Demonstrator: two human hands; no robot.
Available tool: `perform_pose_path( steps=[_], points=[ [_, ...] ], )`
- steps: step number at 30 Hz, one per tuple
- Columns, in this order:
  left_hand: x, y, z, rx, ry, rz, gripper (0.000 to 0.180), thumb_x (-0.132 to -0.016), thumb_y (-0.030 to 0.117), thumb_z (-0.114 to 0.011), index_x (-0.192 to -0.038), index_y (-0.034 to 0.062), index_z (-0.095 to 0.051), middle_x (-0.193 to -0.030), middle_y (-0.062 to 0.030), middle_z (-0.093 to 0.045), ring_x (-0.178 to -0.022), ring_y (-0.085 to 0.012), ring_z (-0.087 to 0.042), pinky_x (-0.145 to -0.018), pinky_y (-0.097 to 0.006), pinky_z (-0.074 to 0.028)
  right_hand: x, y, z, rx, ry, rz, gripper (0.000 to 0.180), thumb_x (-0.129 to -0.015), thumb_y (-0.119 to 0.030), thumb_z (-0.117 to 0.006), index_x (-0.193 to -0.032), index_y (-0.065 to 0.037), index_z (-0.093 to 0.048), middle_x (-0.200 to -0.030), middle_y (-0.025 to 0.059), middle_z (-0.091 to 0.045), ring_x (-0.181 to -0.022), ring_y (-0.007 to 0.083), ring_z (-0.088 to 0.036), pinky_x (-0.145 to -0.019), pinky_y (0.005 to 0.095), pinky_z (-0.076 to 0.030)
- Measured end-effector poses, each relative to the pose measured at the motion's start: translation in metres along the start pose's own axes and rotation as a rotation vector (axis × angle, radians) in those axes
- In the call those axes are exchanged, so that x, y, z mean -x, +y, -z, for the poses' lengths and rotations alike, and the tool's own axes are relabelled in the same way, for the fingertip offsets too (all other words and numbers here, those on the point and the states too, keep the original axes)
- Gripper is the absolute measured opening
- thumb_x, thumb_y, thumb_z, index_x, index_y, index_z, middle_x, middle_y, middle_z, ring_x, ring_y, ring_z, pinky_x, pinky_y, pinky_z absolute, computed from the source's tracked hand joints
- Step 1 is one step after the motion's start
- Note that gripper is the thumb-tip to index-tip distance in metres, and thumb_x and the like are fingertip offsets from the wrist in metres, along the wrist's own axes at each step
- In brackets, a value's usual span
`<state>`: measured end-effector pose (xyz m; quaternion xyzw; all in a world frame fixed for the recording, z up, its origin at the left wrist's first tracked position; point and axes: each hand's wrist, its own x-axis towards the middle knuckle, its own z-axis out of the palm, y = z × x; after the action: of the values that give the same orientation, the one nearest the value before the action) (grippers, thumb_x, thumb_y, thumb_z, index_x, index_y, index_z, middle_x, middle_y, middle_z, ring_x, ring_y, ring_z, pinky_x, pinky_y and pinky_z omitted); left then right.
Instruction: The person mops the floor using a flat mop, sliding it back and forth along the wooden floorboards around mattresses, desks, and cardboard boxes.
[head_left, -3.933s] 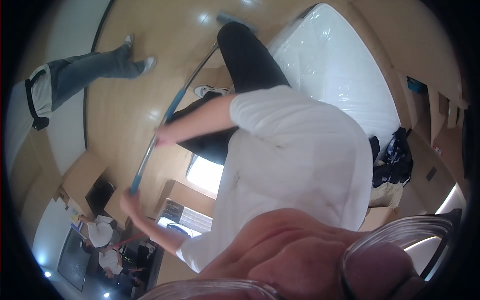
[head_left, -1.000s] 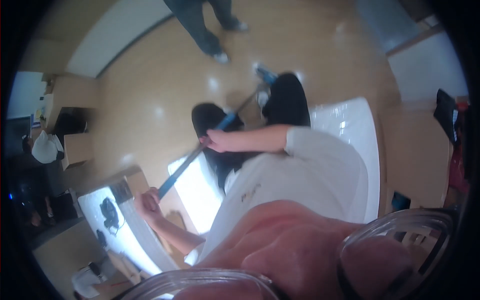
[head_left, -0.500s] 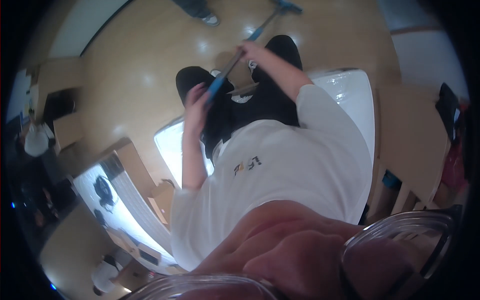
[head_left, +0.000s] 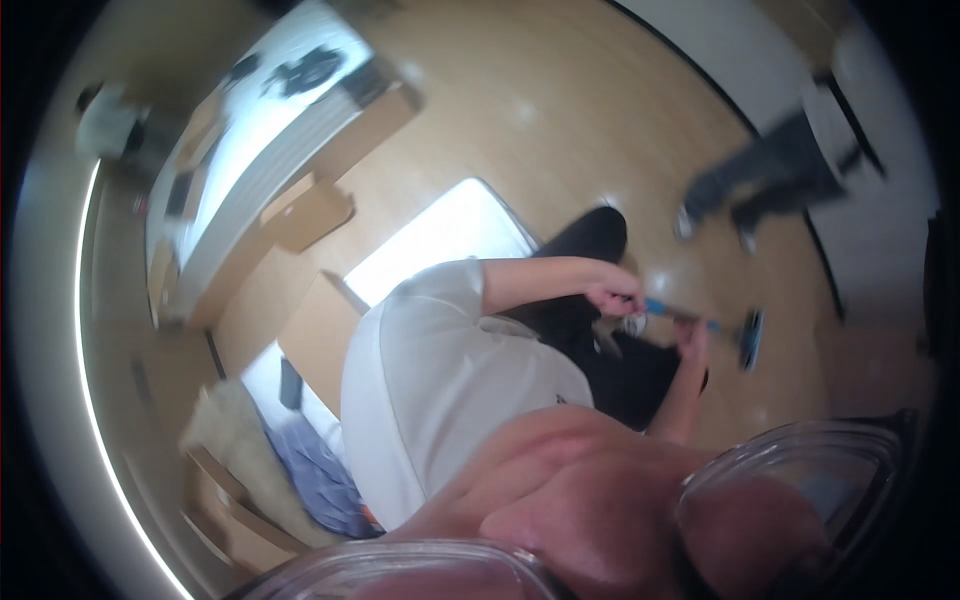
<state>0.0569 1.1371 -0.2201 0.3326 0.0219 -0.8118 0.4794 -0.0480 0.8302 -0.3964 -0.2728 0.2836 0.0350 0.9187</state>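
A long-handled tool [head_left: 656,307] with blue grips on its pole runs to the right over my legs. My left hand [head_left: 614,290] is closed around the near end of the pole. Farther along it, my right hand [head_left: 690,336] is wrapped round the pole too. At the far end is a wide, T-shaped blue and dark head [head_left: 752,340], over or on the wooden floor [head_left: 540,90]; contact cannot be made out. Motion smears the tool, so its exact kind is unclear. My dark-trousered knees are bent beneath my arms.
A white shiny slab [head_left: 440,238] lies beside me. A long table [head_left: 285,115] with dark cables and cardboard boxes [head_left: 312,212] stands at upper left. Another person in dark grey trousers [head_left: 765,170] walks at upper right; a second person [head_left: 108,125] is at far left.
My view and body have swung round to the right. Both hands keep hold of the tool, now lower and farther right in view. The other person's legs show more fully.
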Motion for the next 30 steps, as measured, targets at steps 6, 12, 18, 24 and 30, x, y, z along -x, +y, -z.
perform_pose_path(
  steps=[6,12,18,24,30],
  points=[
    [0.25,-0.067,-0.042,-0.725,0.789,-0.107,0.029,-0.088,0.03,-0.058,-0.07,0.0075,-0.058,-0.057,0.0027,-0.046,-0.047,-0.0093,-0.039,-0.044,-0.026,-0.033,-0.015,0.135,-0.096,-0.307,0.02,-0.32,0.013,-0.091,-0.005,-0.049,-0.093,0.005,-0.056,-0.095,0.0172,-0.061,-0.09,0.0272,-0.062,-0.082,0.037,-0.054],
    [0.329,-0.076,-0.127,-0.662,1.118,-0.049,0.026,-0.084,0.028,-0.063,-0.085,0.0018,-0.068,-0.057,0.0007,-0.053,-0.045,-0.0079,-0.044,-0.041,-0.024,-0.032,0.063,0.16,-0.23,-0.316,0.059,-0.394,0.007,-0.091,-0.003,-0.045,-0.09,0.002,-0.05,-0.091,0.0154,-0.058,-0.088,0.0271,-0.059,-0.086,0.0417,-0.052],
    [0.222,-0.096,-0.051,-0.739,0.92,-0.327,0.021,-0.087,0.022,-0.055,-0.079,0.0038,-0.064,-0.056,0.0002,-0.048,-0.044,-0.0091,-0.043,-0.041,-0.025,-0.033,0.009,0.155,-0.139,-0.095,0.258,-0.146,0.021,-0.099,-0.017,-0.037,-0.092,0.0,-0.048,-0.088,0.0143,-0.056,-0.082,0.0268,-0.058,-0.082,0.0419,-0.053],
    [-0.028,-0.042,-0.085,0.074,0.423,-0.1,0.026,-0.092,0.032,-0.057,-0.106,0.0097,-0.058,-0.078,-0.0036,-0.059,-0.059,-0.0104,-0.056,-0.043,-0.021,-0.043,-0.042,-0.02,0.064,0.073,0.685,0.027,0.036,-0.097,-0.037,-0.044,-0.093,-0.005,-0.058,-0.072,0.0086,-0.056,-0.067,0.0236,-0.058,-0.064,0.0369,-0.055],
    [-0.179,0.017,-0.176,0.151,0.056,-0.111,0.02,-0.091,0.026,-0.051,-0.077,0.0118,-0.045,-0.062,0.0006,-0.045,-0.053,-0.0148,-0.046,-0.043,-0.027,-0.034,0.058,-0.118,0.064,0.457,0.671,0.218,0.019,-0.09,-0.017,-0.048,-0.088,-0.001,-0.058,-0.076,0.0121,-0.062,-0.065,0.024,-0.061,-0.056,0.0376,-0.052]
  ],
)
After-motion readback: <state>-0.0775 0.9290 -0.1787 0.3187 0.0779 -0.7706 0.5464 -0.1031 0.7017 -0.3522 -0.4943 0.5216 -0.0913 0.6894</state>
